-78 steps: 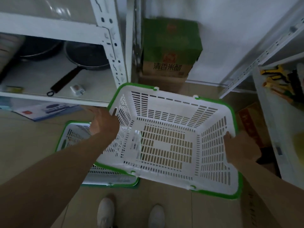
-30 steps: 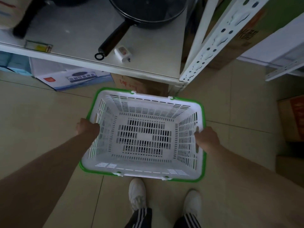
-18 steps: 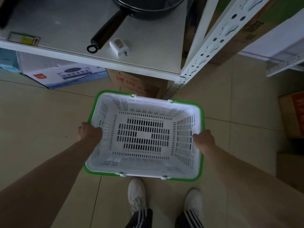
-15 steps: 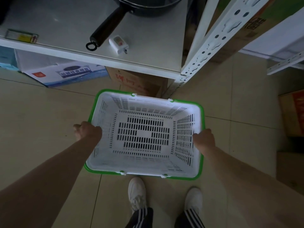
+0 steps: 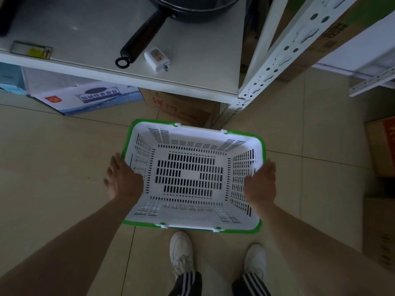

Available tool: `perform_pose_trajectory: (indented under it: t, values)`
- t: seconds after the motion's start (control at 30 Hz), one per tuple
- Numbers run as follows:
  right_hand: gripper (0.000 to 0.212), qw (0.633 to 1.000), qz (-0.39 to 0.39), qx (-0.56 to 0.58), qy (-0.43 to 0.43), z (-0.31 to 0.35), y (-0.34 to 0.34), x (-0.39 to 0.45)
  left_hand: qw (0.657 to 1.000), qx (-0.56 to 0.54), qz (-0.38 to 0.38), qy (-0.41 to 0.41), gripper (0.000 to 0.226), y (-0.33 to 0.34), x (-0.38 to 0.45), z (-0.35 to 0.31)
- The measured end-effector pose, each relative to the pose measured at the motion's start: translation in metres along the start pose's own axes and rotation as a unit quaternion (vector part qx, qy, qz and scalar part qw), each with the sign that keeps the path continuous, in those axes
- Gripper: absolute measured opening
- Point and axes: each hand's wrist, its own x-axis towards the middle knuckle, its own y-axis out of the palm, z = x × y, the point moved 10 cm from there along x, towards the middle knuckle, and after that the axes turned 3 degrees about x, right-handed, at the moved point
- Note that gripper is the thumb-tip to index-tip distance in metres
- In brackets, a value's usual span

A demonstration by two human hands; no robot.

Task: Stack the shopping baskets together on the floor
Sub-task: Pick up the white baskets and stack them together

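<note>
A white slatted shopping basket with a green rim (image 5: pixel 193 228) sits level on the tiled floor just ahead of my shoes. Only this one basket shows; anything beneath it is hidden. My left hand (image 5: pixel 123 181) lies over the basket's left rim, its fingers stretched out and apart, gripping nothing. My right hand (image 5: pixel 260 184) rests flat along the right rim, fingers straight and not curled around it. The basket holds nothing.
A white metal shelf (image 5: pixel 192 82) juts out right behind the basket, carrying a black pan (image 5: pixel 145 37) and a small white plug (image 5: pixel 157 59). Cartons (image 5: pixel 85 99) sit under the shelf. A shelf post (image 5: pixel 277 60) rises at back right. Cardboard boxes (image 5: pixel 382 150) stand at right.
The basket came down from my raised grip to the floor, over where the other basket lay. In the last half second both hands uncurled from its side rims.
</note>
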Motion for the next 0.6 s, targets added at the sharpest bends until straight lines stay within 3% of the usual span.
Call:
perform_pose_trajectory:
  t: [0.1, 0.2, 0.27, 0.4, 0.5, 0.6]
  values:
    - [0.081, 0.987, 0.006, 0.091, 0.131, -0.046, 0.004, -0.003, 0.996, -0.048, 0.016, -0.074, 0.086, 0.005, 0.006, 0.030]
    - [0.076, 0.963, 0.079, 0.120, 0.229, -0.090, 0.026, -0.013, 0.991, -0.078, 0.056, -0.098, 0.066, 0.020, 0.010, 0.049]
    - [0.065, 0.948, 0.131, 0.142, 0.254, -0.107, 0.041, -0.024, 0.987, -0.104, 0.081, -0.094, 0.050, 0.028, 0.010, 0.052]
    - [0.051, 0.909, 0.213, 0.210, 0.289, -0.126, 0.074, -0.043, 0.977, -0.157, 0.086, -0.117, 0.050, 0.039, 0.013, 0.062]
    - [0.050, 0.887, 0.221, 0.256, 0.313, -0.131, 0.089, -0.048, 0.974, -0.171, 0.064, -0.133, 0.049, 0.044, 0.016, 0.065]
    - [0.047, 0.890, 0.218, 0.258, 0.305, -0.134, 0.091, -0.042, 0.969, -0.184, 0.044, -0.157, 0.043, 0.047, 0.011, 0.067]
